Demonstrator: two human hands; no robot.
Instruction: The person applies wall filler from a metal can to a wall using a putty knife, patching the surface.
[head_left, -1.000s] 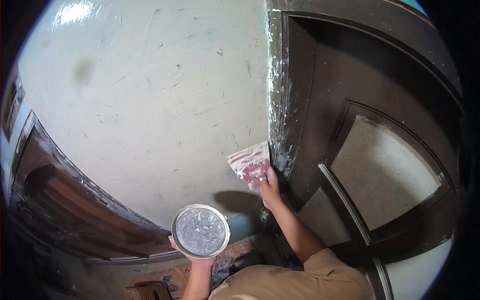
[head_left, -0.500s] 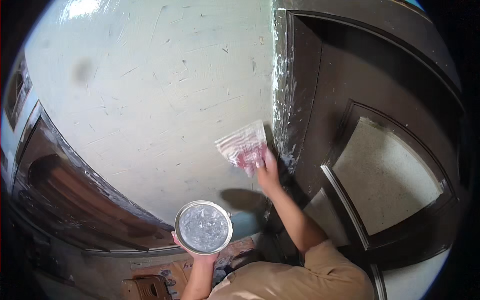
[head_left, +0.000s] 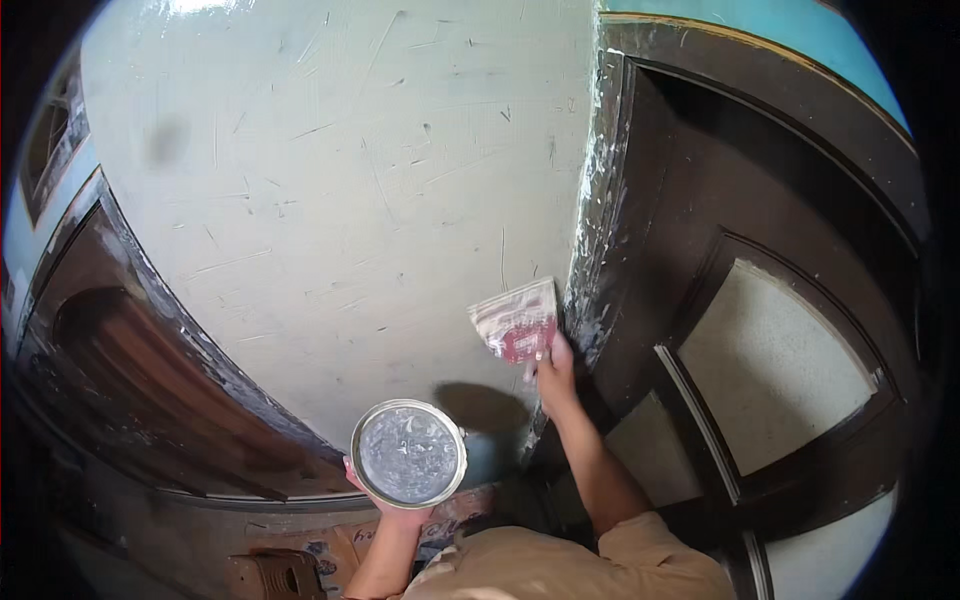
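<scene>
From where I stand, the person's right grip (head_left: 557,375) is closed around the lower end of a broad, flat scraper (head_left: 520,322), red toward the hand and smeared whitish toward its wide edge. The scraper is in front of the low right part of the pale wall (head_left: 330,200), tilted a little, its upper right corner just beside the door frame (head_left: 603,185). I can't tell whether its edge is touching the wall.

The left grip (head_left: 402,514) supports a round tin (head_left: 410,455) from underneath, fingertips showing at its left side. The tin has a bright rim around a grey face streaked with white, and it sits below and to the left of the scraper, well apart from it. A dark oval shadow (head_left: 482,406) lies on the wall between them.

The wall is scored with scratches and short dark marks, and white smears run down the frame. To the right is a dark brown door (head_left: 680,170) with pale panels; to the left, a reddish-brown door (head_left: 150,370) with a scuffed surround. Down by the person's tan shirt (head_left: 560,565), cardboard (head_left: 345,542) and a brown slotted object (head_left: 277,576) lie low on the left.
</scene>
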